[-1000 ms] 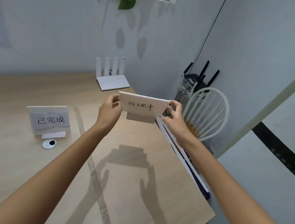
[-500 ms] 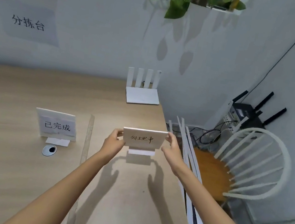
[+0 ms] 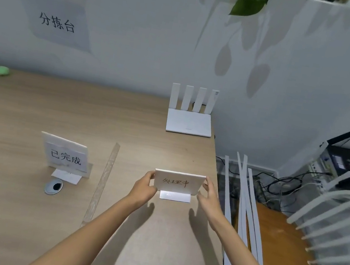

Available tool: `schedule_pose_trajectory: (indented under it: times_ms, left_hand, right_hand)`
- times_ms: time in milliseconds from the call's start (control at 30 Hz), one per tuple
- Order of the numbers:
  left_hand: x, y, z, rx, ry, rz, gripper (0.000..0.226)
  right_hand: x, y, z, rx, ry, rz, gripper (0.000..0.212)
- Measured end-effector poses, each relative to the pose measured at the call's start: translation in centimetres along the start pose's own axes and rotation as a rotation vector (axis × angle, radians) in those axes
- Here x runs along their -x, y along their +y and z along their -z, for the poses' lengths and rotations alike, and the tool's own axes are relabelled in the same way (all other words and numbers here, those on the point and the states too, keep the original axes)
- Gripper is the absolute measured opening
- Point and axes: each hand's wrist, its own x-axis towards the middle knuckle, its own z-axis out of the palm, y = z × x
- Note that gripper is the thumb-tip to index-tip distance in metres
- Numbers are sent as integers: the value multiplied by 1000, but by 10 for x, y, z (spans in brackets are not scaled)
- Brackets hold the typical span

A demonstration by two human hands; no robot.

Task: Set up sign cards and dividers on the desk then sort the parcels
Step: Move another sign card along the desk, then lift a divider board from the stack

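The handwritten sign card [image 3: 178,182] stands between my hands, its white foot [image 3: 175,196] on the bench [image 3: 15,209] by the look of it. My left hand [image 3: 145,185] and right hand [image 3: 207,193] each pinch a side edge of it, grip clamped lightly. To do this well I would square it with the finished card [image 3: 64,155] beyond my left hand, past the clear divider strip [image 3: 103,180], then let go gently so it doesn't tip. Half a second ago I held it higher; now it sits lower, settled.
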Motion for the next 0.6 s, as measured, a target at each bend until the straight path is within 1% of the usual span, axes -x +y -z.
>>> schedule_pose_trajectory:
  times_ms: [100,167,267,400,467,600]
  left_hand:
    - [-7,-11,-2,-32,23,31,53]
    - [-8,-19,4,-43,49,50,54]
    - [6,-35,21,-77,60,47,48]
    - [41,-64,57,-106,54,34,36]
    - [63,-75,80,-124,70,27,33]
    - [124,-95,140,-159,95,12,33]
  right_hand:
    - [-13,3,3,-5,-24,-32,70]
    - [-18,10,7,-18,25,-56,66]
    - [-7,25,3,-5,97,-104,52]
    - [31,38,-28,9,112,-131,29]
    - [52,38,-51,23,72,-120,25]
    - [92,24,-106,99,-140,-64,30]
